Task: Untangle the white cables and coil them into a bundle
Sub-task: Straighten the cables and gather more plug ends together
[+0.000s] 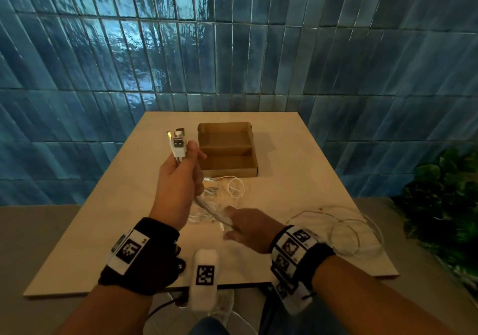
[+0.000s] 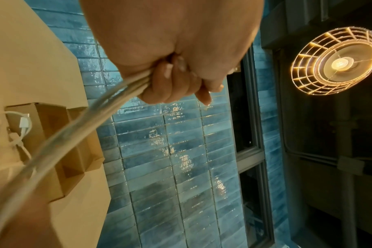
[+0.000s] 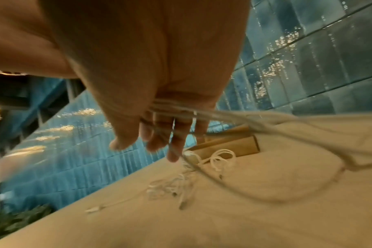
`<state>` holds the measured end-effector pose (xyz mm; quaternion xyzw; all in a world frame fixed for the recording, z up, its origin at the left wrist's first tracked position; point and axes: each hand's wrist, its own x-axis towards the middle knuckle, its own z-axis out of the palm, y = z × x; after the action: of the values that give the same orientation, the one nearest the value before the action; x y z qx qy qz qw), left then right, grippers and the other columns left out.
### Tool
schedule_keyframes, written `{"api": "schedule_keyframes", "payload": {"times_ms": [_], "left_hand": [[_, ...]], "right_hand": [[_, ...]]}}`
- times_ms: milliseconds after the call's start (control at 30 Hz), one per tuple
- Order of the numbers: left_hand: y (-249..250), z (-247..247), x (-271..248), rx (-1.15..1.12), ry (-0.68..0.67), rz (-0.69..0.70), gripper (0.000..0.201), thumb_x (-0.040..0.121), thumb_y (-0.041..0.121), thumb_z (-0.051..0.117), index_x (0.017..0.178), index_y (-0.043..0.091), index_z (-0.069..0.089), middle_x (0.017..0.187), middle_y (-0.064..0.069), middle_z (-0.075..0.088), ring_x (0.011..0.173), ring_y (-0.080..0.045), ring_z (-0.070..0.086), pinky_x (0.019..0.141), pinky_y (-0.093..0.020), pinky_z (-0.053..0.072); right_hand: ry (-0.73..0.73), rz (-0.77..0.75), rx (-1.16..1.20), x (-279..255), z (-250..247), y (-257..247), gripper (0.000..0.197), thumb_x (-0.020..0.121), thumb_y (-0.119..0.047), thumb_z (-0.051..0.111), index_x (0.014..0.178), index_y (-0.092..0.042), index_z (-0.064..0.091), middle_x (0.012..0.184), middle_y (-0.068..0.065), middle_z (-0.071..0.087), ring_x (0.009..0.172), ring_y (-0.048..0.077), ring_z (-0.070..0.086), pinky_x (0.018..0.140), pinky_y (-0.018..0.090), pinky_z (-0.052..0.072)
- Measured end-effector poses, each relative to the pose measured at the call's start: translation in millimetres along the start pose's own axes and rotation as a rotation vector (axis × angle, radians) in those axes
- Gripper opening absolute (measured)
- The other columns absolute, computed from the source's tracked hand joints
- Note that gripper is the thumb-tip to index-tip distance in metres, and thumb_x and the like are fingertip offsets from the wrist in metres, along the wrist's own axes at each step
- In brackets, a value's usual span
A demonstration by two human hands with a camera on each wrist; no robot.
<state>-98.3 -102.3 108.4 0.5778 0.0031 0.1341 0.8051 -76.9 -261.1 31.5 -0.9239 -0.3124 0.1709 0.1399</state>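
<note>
My left hand is raised over the table and grips a bundle of white cables in a fist. Several white USB plugs stick up above the thumb. The left wrist view shows the fingers curled round the strands. The bundle runs down to my right hand, low over the table. In the right wrist view the strands lie across its straight, spread fingers. A loose tangle of cable lies on the table between the hands and the box.
An open cardboard box stands behind the tangle, at the middle of the table. Wide cable loops lie near the table's right edge, by my right wrist. A green plant stands to the right. A blue tiled wall is behind.
</note>
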Motion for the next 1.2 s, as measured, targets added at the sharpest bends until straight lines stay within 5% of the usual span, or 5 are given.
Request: {"api": "schedule_keyframes", "payload": {"times_ms": [133,400,700,967,1200], "left_hand": [[10,-25,7,-0.021,0.086,0.043,0.032,0.102,0.034,0.043,0.075,0.019,0.052,0.047,0.010,0.027,0.041,-0.005,0.022,0.039,-0.019,0.023],[-7,-24,8,0.047,0.103,0.014,0.033,0.101,0.034,0.046,0.072,0.020,0.047,0.048,0.011,0.030,0.041,-0.005,0.024,0.039,-0.019,0.024],[-24,-38,4,0.099,0.180,-0.091,0.038,0.102,0.033,0.046,0.065,0.024,0.038,0.049,0.010,0.028,0.043,-0.006,0.025,0.041,-0.019,0.026],[-35,-43,3,0.101,0.196,-0.124,0.036,0.101,0.033,0.047,0.067,0.024,0.038,0.049,0.011,0.029,0.043,-0.006,0.025,0.041,-0.019,0.025],[-40,-37,5,0.090,0.198,-0.174,0.039,0.100,0.038,0.047,0.065,0.021,0.039,0.052,0.007,0.031,0.047,-0.008,0.030,0.057,-0.026,0.046]], "right_hand": [[0.130,0.125,-0.044,-11,-3,44,0.028,0.100,-0.038,0.037,0.103,-0.013,0.050,0.101,0.013,0.062,0.092,0.031,0.057,0.073,0.036,0.041],[0.260,0.436,-0.480,-56,-8,126,0.028,0.095,-0.043,0.041,0.103,-0.020,0.056,0.110,0.003,0.044,0.105,0.026,0.043,0.079,0.037,0.038],[0.054,0.437,-0.058,-57,-19,141,0.030,0.073,-0.032,0.079,0.096,-0.017,0.069,0.098,-0.001,0.038,0.097,0.021,0.049,0.081,0.025,0.041],[0.111,0.490,-0.212,-61,-13,134,0.016,0.082,-0.033,0.069,0.097,-0.026,0.070,0.090,-0.005,0.044,0.106,0.019,0.046,0.092,0.033,0.042],[0.312,0.613,-0.102,-65,-18,145,0.013,0.092,-0.023,0.057,0.095,-0.015,0.065,0.092,0.011,0.067,0.087,0.030,0.062,0.071,0.033,0.046]]}}
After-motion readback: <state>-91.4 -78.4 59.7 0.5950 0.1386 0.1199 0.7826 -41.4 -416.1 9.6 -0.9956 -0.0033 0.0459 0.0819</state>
